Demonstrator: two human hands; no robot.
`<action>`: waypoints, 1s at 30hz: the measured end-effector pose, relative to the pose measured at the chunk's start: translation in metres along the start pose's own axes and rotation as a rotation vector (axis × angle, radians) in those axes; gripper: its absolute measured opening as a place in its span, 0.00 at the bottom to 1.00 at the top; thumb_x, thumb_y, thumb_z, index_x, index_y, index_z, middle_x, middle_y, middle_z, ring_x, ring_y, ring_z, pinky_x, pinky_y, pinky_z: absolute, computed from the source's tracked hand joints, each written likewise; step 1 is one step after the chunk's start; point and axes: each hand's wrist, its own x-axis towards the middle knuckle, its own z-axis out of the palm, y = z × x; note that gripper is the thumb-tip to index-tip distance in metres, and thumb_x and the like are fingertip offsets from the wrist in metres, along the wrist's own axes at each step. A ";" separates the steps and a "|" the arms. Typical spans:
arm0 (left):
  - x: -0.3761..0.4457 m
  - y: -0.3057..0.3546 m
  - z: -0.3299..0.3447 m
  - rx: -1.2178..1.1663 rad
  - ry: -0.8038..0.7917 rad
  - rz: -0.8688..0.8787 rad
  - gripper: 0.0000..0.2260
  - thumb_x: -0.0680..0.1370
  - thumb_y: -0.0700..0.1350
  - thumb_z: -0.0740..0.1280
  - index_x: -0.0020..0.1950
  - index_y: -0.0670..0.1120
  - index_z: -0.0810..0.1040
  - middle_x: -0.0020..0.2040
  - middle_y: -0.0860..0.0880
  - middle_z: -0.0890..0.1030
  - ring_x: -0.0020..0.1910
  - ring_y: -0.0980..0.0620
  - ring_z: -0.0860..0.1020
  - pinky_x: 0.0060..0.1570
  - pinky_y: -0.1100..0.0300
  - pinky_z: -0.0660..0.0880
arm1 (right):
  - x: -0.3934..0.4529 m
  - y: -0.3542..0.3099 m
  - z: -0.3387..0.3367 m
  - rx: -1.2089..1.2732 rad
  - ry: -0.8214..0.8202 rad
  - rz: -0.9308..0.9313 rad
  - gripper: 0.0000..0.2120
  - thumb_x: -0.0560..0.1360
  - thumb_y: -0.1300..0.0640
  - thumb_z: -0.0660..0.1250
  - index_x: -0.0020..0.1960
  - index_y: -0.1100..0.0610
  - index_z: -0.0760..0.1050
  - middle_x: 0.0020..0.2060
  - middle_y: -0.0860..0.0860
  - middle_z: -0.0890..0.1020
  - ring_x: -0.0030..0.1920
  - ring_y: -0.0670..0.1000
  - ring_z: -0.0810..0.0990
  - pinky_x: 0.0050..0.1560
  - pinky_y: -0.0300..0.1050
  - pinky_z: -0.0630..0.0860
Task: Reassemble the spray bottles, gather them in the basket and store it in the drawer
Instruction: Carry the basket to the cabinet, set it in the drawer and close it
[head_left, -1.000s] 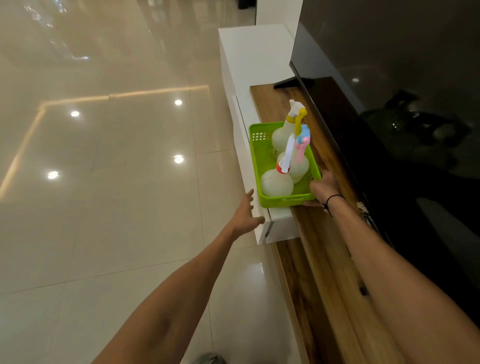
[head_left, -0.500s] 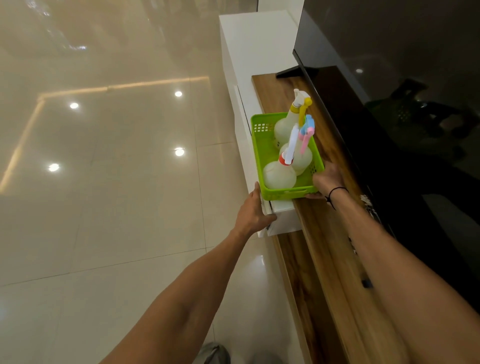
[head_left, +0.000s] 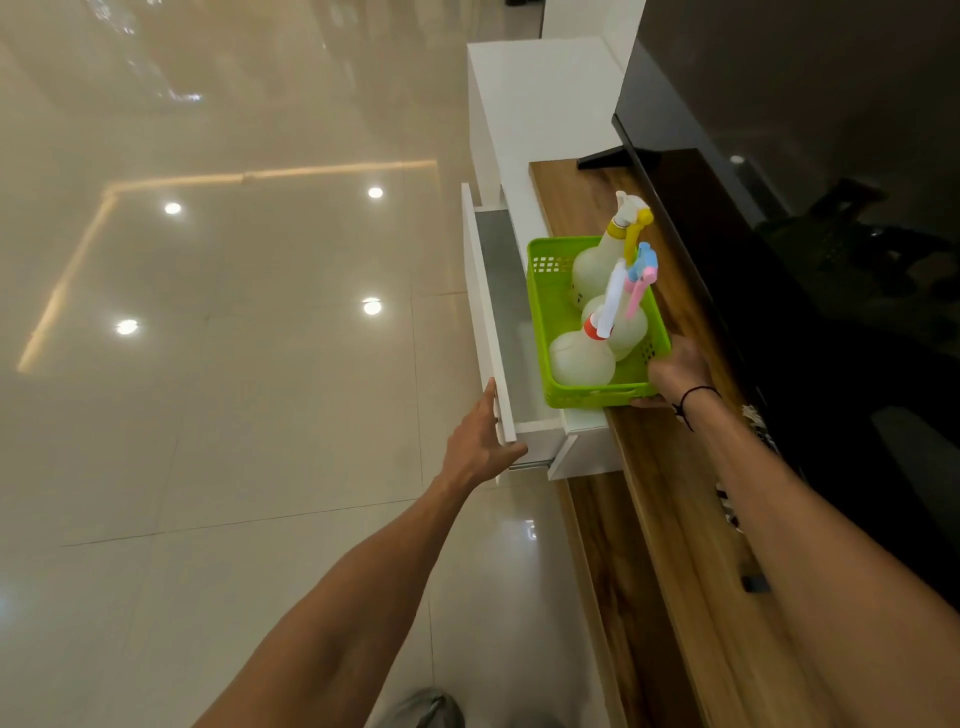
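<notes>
A green plastic basket stands on the cabinet's front edge with three clear spray bottles upright in it: one with a yellow trigger, one with a blue and pink trigger, one with a red collar and white trigger. My right hand grips the basket's near right corner. The white drawer below stands pulled out, its grey inside showing. My left hand holds the near end of the drawer front, thumb on the inner side.
The wooden cabinet top runs along the right, with a large dark TV screen standing on it close behind the basket. A white cabinet section lies farther back. Glossy tiled floor spreads to the left.
My left hand reached the drawer front and pulled it out to the left, so the drawer now stands open. My right hand stayed on the basket.
</notes>
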 end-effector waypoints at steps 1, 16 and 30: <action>-0.002 -0.004 -0.005 -0.007 0.002 -0.002 0.51 0.73 0.46 0.79 0.89 0.53 0.51 0.81 0.53 0.71 0.73 0.46 0.79 0.66 0.43 0.80 | 0.000 0.000 0.000 0.003 -0.008 -0.005 0.19 0.78 0.70 0.59 0.63 0.57 0.82 0.59 0.60 0.83 0.48 0.66 0.86 0.39 0.66 0.86; -0.020 -0.046 -0.055 -0.036 0.037 -0.045 0.47 0.72 0.43 0.81 0.85 0.48 0.59 0.79 0.50 0.73 0.68 0.45 0.82 0.66 0.48 0.80 | -0.008 -0.011 0.045 0.043 -0.037 -0.002 0.18 0.79 0.73 0.56 0.59 0.58 0.79 0.59 0.63 0.82 0.49 0.67 0.85 0.42 0.65 0.86; -0.027 -0.076 -0.079 -0.022 0.039 -0.069 0.47 0.74 0.45 0.80 0.86 0.50 0.57 0.81 0.51 0.72 0.69 0.46 0.82 0.67 0.43 0.79 | -0.015 -0.032 0.135 -0.026 -0.142 -0.039 0.17 0.81 0.68 0.55 0.59 0.61 0.81 0.62 0.64 0.81 0.52 0.71 0.86 0.39 0.67 0.86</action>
